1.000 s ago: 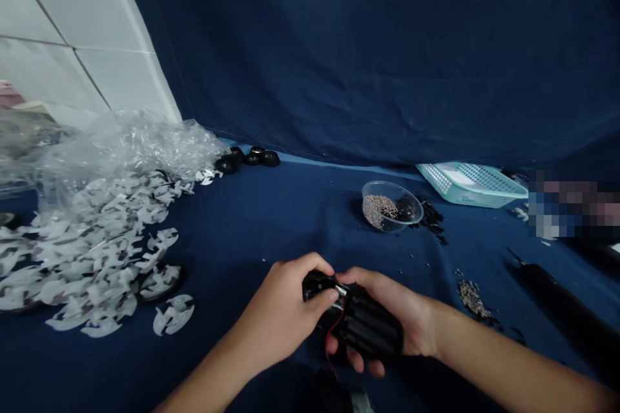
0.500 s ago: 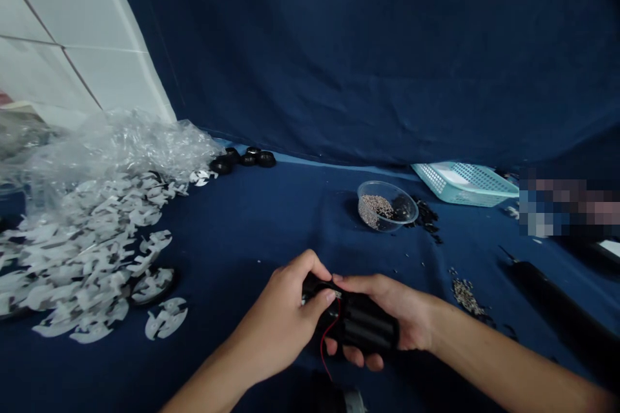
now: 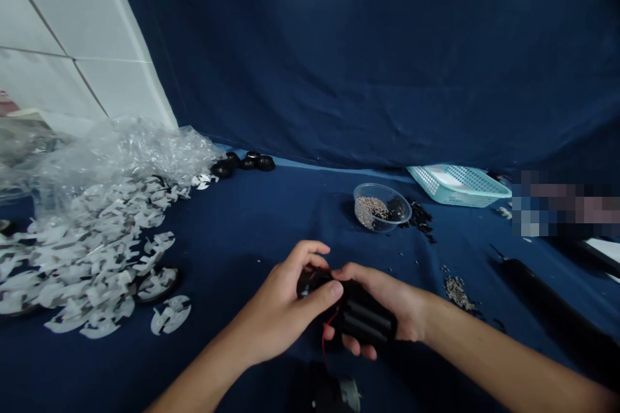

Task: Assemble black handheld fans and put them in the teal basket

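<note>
A dark, ribbed black plastic housing [image 3: 368, 321] lies across my right hand [image 3: 394, 303], whose fingers curl beneath it while the thumb rests on top. My left hand [image 3: 285, 306] grips the rounded left end of the same housing, its thumb laid over the top and its fingers behind. From under the left thumb a thin red wire [image 3: 324, 335] hangs down. Below it, at the bottom edge, sits a black part with a silvery metal end [image 3: 349, 393]. The fingers partly cover the housing, so the spot under my thumbs is hidden.
White flat plastic pieces [image 3: 97, 258] are heaped at left beside clear plastic bags [image 3: 130, 148]. Black round parts [image 3: 264, 162] lie behind. A clear bowl [image 3: 382, 226] holds small screws. Right of it are a turquoise basket [image 3: 465, 199], loose screws [image 3: 458, 290] and a black electric screwdriver [image 3: 547, 303].
My left thumb has slid forward over the housing, and the left index finger has lifted and straightened off it. The right hand keeps its hold. The view has shifted slightly.
</note>
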Available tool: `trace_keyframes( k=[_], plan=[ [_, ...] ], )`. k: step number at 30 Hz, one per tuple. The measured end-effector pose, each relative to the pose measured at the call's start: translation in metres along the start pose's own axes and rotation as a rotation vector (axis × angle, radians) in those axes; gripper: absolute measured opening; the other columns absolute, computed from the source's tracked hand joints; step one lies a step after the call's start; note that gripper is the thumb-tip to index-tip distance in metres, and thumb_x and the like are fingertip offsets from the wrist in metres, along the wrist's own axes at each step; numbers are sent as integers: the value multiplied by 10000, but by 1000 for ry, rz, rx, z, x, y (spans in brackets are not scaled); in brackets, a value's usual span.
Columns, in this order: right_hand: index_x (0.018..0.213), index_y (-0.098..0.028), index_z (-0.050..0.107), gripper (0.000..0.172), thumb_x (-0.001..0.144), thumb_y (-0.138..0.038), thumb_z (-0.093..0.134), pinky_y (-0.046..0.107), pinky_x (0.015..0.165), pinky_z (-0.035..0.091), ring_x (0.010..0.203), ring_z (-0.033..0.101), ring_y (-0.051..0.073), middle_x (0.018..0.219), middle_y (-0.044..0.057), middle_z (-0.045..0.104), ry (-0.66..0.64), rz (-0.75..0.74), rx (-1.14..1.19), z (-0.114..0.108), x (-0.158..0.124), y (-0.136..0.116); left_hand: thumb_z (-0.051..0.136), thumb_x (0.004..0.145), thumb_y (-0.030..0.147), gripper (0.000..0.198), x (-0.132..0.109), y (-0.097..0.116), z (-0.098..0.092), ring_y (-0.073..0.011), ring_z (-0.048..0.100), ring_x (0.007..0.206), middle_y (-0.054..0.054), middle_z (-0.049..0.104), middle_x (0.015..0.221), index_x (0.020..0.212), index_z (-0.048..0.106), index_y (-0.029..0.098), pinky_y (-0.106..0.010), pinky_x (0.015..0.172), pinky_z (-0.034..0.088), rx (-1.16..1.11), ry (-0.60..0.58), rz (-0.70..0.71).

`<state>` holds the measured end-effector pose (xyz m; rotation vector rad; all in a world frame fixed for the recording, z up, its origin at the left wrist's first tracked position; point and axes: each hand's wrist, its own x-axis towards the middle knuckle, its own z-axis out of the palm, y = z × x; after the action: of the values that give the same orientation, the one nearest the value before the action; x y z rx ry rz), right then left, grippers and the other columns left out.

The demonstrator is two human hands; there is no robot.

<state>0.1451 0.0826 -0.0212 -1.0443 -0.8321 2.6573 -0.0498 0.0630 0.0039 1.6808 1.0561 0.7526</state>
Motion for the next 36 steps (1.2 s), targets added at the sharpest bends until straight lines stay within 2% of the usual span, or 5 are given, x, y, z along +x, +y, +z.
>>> trace_keyframes(
  k=[7, 12, 18, 29, 36],
  plan=[
    [1036, -70, 632, 656, 931, -603, 265, 262, 453, 547, 602, 674, 165, 915, 132, 668, 80, -143, -50, -4, -17, 8, 519, 907, 460, 245, -9, 11, -21, -196, 596, 929, -15, 637, 996, 1027, 579, 255, -330, 834, 448, 138, 390, -3],
    [1027, -92, 649, 588, 920, -600, 374, 243, 475, 529, 646, 663, 155, 972, 131, 666, 223, -281, -131, 1, -28, 19, 650, 817, 365, 130, -47, 25, -20, -192, 608, 856, 28, 659, 910, 930, 649, 300, -277, 768, 471, 365, -40, -65],
    [986, -111, 698, 541, 890, -599, 484, 225, 635, 494, 751, 637, 139, 901, 95, 704, 449, -437, -230, 15, -39, 30, 858, 559, 257, 869, -70, 3, 5, -305, 393, 1340, 65, 507, 1406, 1304, 480, 498, -445, 1125, 300, 476, -205, -130],
    [1019, -168, 705, 561, 832, -665, 527, 208, 684, 451, 842, 626, 151, 964, 57, 715, 674, -469, -123, 42, -83, 49, 765, 710, 248, 584, -93, 3, 32, -278, 533, 1233, 26, 563, 1354, 1220, 539, 419, -392, 1061, 419, 346, 84, -30],
    [1019, -163, 697, 601, 850, -688, 457, 204, 651, 489, 812, 658, 150, 947, 70, 721, 637, -386, -14, 39, -100, 74, 717, 776, 268, 440, -80, 20, 55, -264, 609, 1147, -75, 610, 1290, 1159, 500, 281, -355, 948, 511, 34, -14, -65]
  ],
)
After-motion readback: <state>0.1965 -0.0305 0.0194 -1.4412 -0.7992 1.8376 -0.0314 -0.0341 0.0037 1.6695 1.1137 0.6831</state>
